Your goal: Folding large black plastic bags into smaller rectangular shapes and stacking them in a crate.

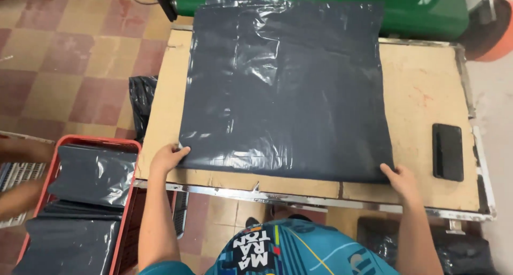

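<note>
Dark plastic sheet point(288, 88) spread flat across the bench point(422, 93), reaching past its far edge. Left hand point(168, 157) pinching the sheet's near-left corner, right hand point(399, 180) pressing the near-right corner. Best kept taut and square to the near edge, clear of the phone point(448, 151) by the right edge.

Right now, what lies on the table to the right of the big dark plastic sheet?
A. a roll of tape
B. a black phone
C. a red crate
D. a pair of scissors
B: a black phone lies flat on the table, apart from the dark plastic sheet.
</note>
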